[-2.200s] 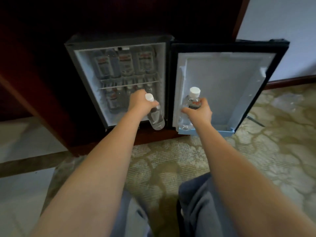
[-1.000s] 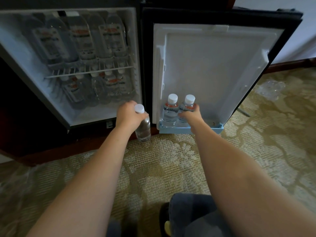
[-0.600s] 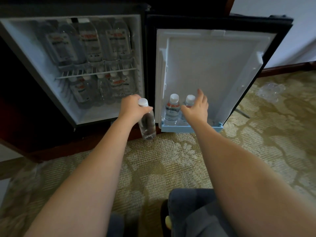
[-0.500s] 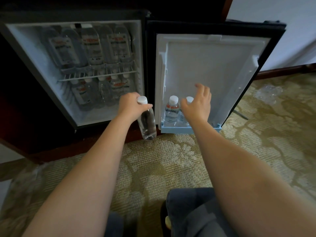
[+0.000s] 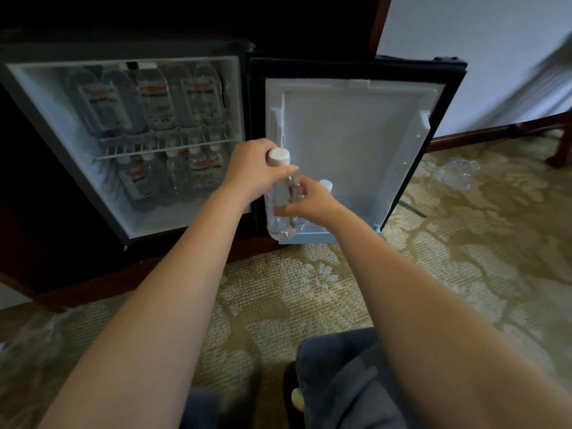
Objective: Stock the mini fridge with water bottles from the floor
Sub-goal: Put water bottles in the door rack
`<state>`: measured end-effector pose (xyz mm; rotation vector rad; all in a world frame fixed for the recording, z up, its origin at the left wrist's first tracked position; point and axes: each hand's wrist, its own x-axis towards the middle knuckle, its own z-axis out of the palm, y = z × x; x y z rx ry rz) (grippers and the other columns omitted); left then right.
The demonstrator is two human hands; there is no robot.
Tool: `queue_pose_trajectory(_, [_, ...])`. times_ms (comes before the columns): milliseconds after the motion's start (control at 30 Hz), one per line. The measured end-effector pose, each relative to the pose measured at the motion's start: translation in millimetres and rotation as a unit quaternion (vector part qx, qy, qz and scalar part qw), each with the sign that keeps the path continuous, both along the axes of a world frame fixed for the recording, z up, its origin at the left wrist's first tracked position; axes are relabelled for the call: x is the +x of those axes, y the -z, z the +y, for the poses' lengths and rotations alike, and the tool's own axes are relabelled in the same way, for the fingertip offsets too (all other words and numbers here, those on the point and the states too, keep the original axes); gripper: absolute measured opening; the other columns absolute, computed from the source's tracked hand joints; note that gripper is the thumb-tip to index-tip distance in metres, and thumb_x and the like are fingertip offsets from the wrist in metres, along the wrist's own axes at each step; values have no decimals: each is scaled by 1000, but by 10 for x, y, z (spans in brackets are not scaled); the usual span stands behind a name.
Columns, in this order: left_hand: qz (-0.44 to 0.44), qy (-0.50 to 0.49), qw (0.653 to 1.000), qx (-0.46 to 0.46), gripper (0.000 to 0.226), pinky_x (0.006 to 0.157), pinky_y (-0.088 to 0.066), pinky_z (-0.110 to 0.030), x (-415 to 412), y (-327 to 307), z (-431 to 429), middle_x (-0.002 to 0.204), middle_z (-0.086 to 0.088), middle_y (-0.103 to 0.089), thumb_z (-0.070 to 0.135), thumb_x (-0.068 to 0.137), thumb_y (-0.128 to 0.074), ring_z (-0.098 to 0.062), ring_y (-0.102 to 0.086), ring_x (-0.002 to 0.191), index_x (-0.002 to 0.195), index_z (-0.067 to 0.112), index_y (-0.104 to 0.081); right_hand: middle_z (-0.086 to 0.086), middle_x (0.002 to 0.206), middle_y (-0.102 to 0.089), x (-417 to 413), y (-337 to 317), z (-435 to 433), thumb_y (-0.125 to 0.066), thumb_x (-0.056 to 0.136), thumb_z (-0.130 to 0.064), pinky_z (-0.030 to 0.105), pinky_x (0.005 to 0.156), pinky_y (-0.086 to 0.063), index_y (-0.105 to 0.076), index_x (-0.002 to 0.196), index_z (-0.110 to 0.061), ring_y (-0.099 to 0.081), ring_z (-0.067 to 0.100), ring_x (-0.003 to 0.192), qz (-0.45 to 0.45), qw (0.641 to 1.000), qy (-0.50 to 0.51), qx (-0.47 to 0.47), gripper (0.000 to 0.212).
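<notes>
Handing water bottle [image 5: 281, 209] from left hand [image 5: 252, 173] to right hand [image 5: 311, 201], in front of door shelf [image 5: 305, 238] of mini fridge [image 5: 46, 88]. I'd keep left grip until right wraps body fully, then lower upright beside bottle already in shelf [image 5: 325, 184]. Left fingers clenched round neck under cap. Right fingers [image 5: 286, 210] half-curled, touching bottle mid-body; full grasp cannot tell.
</notes>
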<state>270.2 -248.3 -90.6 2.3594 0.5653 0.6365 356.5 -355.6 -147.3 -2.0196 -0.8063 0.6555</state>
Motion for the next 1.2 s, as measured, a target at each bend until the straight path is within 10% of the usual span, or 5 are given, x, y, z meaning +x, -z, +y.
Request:
queue_pose_trajectory(367, [-43, 11, 972, -230, 36, 90, -50, -34, 321, 398, -283, 109, -2, -66, 39, 84, -66, -18, -62, 103, 108, 12, -64, -2, 102, -62, 417, 180, -455, -83, 51, -40, 46, 86, -54, -54, 100, -21, -62, 23, 94, 14, 980, 191, 61, 60])
queue_pose_trajectory(700, [238, 3, 971, 9, 49, 101, -39, -36, 746, 600, -136, 142, -11, -46, 31, 96, -48, -29, -46, 127, 140, 10, -43, -4, 105, -58, 905, 481, -672, -79, 71, -22, 32, 74, -45, -48, 108, -21, -57, 18, 93, 36, 922, 364, 124, 48])
queue_pose_trajectory(800, [265, 15, 963, 53, 17, 82, -44, -32, 819, 691, -151, 109, -12, -59, 26, 95, -46, -24, -52, 93, 96, 22, -62, 0, 114, -58, 1005, 593, -549, -79, 71, -20, 32, 78, -43, -50, 116, -17, -57, 21, 101, 55, 924, 360, 117, 54])
queue_pose_trajectory(900, [266, 0, 960, 93, 36, 71, -44, -31, 848, 758, -129, 75, 2, -43, 22, 92, -44, -20, -44, 79, 61, 30, -28, 1, 109, -60, 1079, 724, -454, -82, 68, -18, 35, 83, -48, -52, 110, -14, -59, 22, 103, 73, 942, 318, 77, 52])
queue_pose_trajectory(1200, [281, 10, 947, 154, 34, 67, -47, -32, 840, 784, -122, 106, -13, -63, 24, 90, -48, -30, -59, 91, 119, 12, -60, 8, 118, -57, 1149, 1033, -450, -82, 67, -9, 43, 97, -46, -46, 117, -11, -54, 29, 112, 130, 947, 292, 9, 61])
